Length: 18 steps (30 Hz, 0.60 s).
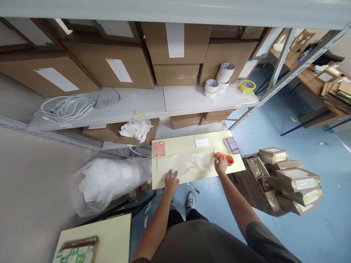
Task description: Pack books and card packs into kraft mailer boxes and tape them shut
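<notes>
My left hand (172, 181) lies with spread fingers on the near edge of a thin translucent sheet (175, 164), which is spread over a pale yellow board (186, 143). At the sheet's right end, my right hand (221, 165) is at the orange-red handles of a pair of scissors (228, 158); how its fingers close there is too small to tell. A pink booklet (159, 149) sits at the board's left corner. Behind the sheet is a white card (202, 142). A purple packet (231, 145) lies at the right back corner.
Ahead, a shelf (148, 106) holds cardboard boxes, coiled white cable (68, 107), white tape rolls (211, 87) and a yellow roll (247, 86). A plastic bag (109, 180) bulges at the left. Wrapped parcels (296, 179) are piled at the right. A second board (117, 233) is at lower left.
</notes>
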Tool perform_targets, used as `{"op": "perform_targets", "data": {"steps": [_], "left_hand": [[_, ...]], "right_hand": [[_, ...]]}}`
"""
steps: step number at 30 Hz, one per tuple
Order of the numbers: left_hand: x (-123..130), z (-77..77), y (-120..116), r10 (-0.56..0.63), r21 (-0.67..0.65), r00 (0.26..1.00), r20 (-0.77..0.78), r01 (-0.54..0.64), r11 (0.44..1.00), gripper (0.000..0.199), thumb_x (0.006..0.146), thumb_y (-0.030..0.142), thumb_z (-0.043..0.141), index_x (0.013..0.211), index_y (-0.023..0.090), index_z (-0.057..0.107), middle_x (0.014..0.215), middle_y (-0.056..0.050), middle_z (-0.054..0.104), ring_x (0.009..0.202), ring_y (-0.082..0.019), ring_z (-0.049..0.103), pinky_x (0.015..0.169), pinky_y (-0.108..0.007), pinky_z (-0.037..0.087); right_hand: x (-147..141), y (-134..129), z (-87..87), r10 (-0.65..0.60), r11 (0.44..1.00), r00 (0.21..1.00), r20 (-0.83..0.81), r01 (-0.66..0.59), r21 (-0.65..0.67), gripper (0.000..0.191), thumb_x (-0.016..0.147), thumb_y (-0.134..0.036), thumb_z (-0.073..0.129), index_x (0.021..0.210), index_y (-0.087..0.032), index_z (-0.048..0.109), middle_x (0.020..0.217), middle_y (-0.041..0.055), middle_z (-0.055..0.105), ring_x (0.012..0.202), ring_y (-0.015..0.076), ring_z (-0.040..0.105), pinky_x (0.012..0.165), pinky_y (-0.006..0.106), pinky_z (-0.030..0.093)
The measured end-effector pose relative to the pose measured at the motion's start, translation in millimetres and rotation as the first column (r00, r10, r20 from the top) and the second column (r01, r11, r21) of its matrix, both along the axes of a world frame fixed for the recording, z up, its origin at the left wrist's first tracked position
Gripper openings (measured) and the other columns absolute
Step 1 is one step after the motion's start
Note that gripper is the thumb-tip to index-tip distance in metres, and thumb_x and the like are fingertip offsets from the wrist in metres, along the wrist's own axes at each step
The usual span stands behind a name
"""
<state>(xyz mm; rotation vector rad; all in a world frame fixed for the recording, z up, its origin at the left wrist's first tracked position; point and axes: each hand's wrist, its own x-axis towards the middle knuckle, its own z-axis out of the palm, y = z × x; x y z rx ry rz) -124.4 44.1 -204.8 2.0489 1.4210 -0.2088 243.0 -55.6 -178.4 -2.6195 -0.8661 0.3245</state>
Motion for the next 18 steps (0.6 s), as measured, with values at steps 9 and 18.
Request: {"op": "perform_targets", "data": {"steps": [9,18], "left_hand": [[-48,-3.2,51,0.05,0.063,0.996,0.069,-0.055,0.997,0.056,0.094,0.033,0.064,0.15,0.026,0.063,0.17,-0.011,0.041,0.161,-0.04,0.024,0.127,-0.057,0.03],[-72,-2.5,140,0.093,0.074,0.949,0.3,-0.121,0.99,0.048,0.097,0.032,0.06,0.143,0.02,0.066,0.155,-0.016,0.056,0.148,-0.032,0.045,0.127,-0.042,0.03]], "right_hand": [[-147,56,-29.5,0.495,0.771,0.783,-0.377,-0.596,-0.225,0.067,0.091,-0.024,0.064,0.157,-0.028,0.052,0.176,0.0107,0.029,0.162,0.0373,0.023,0.122,0.057,0.036],[-173,120,-4.2,0.49,0.849,0.822,-0.291,-0.526,-0.058,0.059,0.093,-0.02,0.057,0.152,-0.026,0.059,0.157,0.0114,0.056,0.151,0.0314,0.044,0.122,0.05,0.041]]}}
